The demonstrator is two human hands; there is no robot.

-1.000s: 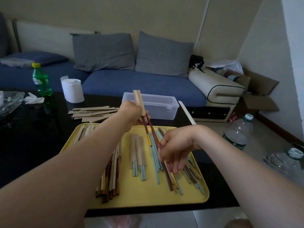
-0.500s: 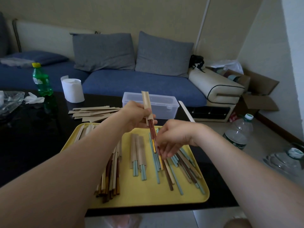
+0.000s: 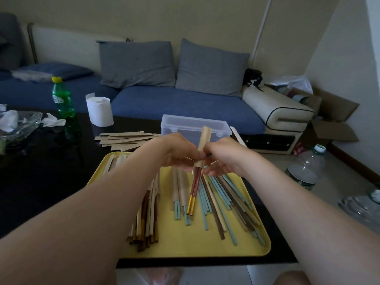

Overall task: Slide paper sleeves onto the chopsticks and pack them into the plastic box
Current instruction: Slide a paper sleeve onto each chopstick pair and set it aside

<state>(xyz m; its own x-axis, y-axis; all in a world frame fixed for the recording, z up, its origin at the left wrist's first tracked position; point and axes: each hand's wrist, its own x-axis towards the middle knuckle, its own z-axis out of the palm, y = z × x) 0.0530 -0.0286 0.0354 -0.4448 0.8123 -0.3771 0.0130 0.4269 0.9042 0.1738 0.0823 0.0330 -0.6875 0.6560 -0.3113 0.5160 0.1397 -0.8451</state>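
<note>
Above the yellow tray [image 3: 185, 246], my left hand [image 3: 176, 151] and my right hand [image 3: 224, 159] both pinch a tan paper sleeve [image 3: 204, 140] that stands nearly upright. A pair of reddish-brown chopsticks with gold ends [image 3: 194, 190] hangs out of the sleeve's lower end. Loose blue and brown chopsticks [image 3: 226, 200] lie on the tray's right half, sleeved pairs [image 3: 147, 219] on its left and middle. The clear plastic box [image 3: 193, 125] stands just behind my hands, lid shut. Flat empty sleeves [image 3: 125, 138] are stacked on the black table to its left.
A toilet roll [image 3: 99, 112], a green bottle [image 3: 62, 98] and a glass dish with tissues [image 3: 16, 124] stand on the table's far left. A blue sofa runs behind. Water bottles [image 3: 308, 167] and cardboard boxes [image 3: 333, 120] sit on the floor at right.
My right hand rose from the loose chopsticks on the tray to the sleeve. A second reddish chopstick now sits in the sleeve beside the first, and the sleeve shifted slightly right.
</note>
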